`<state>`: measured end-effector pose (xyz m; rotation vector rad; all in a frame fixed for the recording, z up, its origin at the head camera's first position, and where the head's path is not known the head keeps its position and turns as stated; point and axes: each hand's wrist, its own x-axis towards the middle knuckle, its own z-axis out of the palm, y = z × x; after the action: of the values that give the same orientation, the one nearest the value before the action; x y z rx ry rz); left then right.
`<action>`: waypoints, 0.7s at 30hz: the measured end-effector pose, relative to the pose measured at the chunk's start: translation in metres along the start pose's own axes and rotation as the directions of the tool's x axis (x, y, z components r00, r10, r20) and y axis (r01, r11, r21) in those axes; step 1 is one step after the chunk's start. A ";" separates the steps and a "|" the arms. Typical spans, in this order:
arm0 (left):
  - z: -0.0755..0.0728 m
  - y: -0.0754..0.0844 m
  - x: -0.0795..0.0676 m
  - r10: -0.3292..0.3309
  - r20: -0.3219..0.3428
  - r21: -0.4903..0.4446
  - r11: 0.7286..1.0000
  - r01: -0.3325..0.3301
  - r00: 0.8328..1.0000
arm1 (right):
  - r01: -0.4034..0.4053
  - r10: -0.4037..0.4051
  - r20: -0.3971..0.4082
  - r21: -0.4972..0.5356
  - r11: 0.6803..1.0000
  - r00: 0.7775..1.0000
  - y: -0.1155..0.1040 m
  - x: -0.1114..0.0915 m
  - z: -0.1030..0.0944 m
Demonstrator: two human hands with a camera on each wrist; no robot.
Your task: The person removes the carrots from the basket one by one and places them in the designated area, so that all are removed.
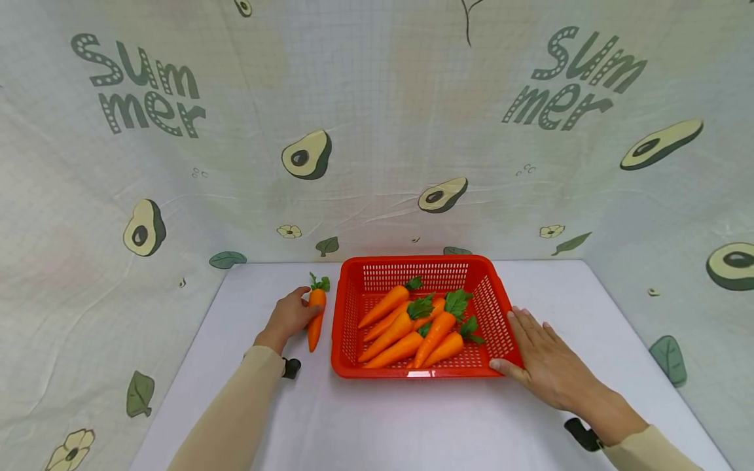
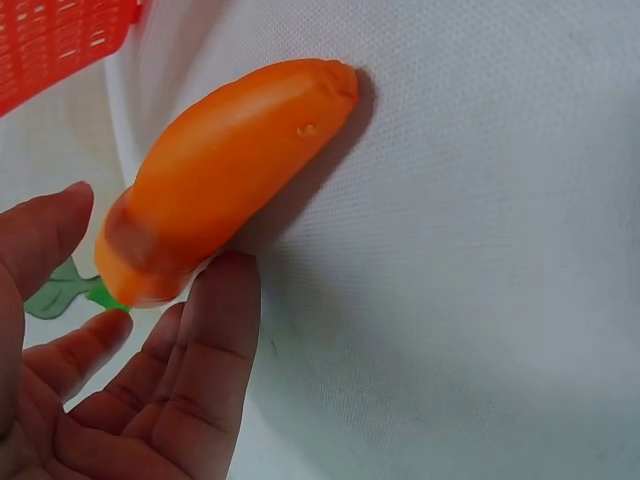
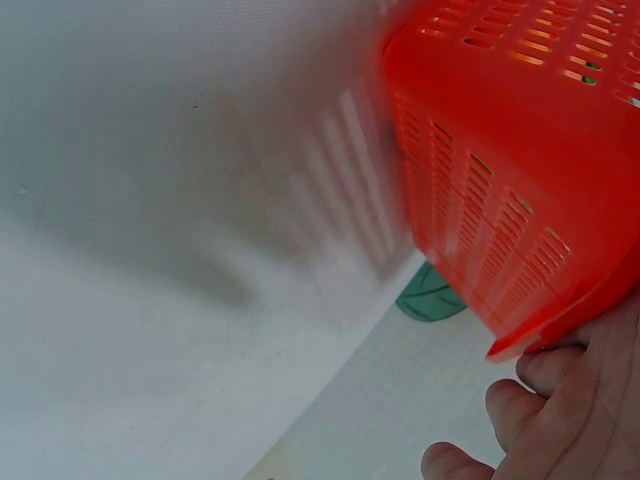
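An orange carrot (image 1: 316, 316) with a green leafy top lies on the white table, left of the red basket (image 1: 412, 373). My left hand (image 1: 290, 315) is at its upper part, with fingertips overlapping the carrot. In the left wrist view, the fingers (image 2: 222, 310) are spread about the leafy end of the carrot (image 2: 235, 150), one fingertip right at its side and another with a gap to it. My right hand (image 1: 548, 360) rests along the right rim of the basket, fingers extended, thumb by the front corner. Several carrots (image 1: 393, 333) lie in the basket, leaves mostly toward the right.
The white table (image 1: 424, 425) runs back to a hanging cloth (image 1: 377, 131) printed with avocados and leaves. Cloth also borders the table on both sides. The basket's slotted wall (image 3: 490, 210) stands close to the right hand.
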<state>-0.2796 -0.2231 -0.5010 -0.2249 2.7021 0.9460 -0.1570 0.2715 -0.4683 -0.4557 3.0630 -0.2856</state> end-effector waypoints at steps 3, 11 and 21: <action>0.000 0.000 -0.001 0.001 -0.005 0.007 1.000 0.000 1.000 | -0.002 0.002 0.002 -0.001 1.000 1.000 0.000 0.000 0.000; -0.001 -0.003 0.001 -0.004 -0.012 0.013 1.000 0.004 1.000 | -0.012 0.012 0.008 0.001 1.000 1.000 -0.001 0.000 0.001; -0.001 -0.003 0.003 -0.034 -0.001 -0.020 0.999 0.034 0.999 | -0.002 0.002 0.004 0.010 1.000 1.000 0.000 -0.001 0.000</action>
<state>-0.2820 -0.2261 -0.5024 -0.2754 2.6824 0.9639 -0.1565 0.2716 -0.4685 -0.4517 3.0565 -0.2994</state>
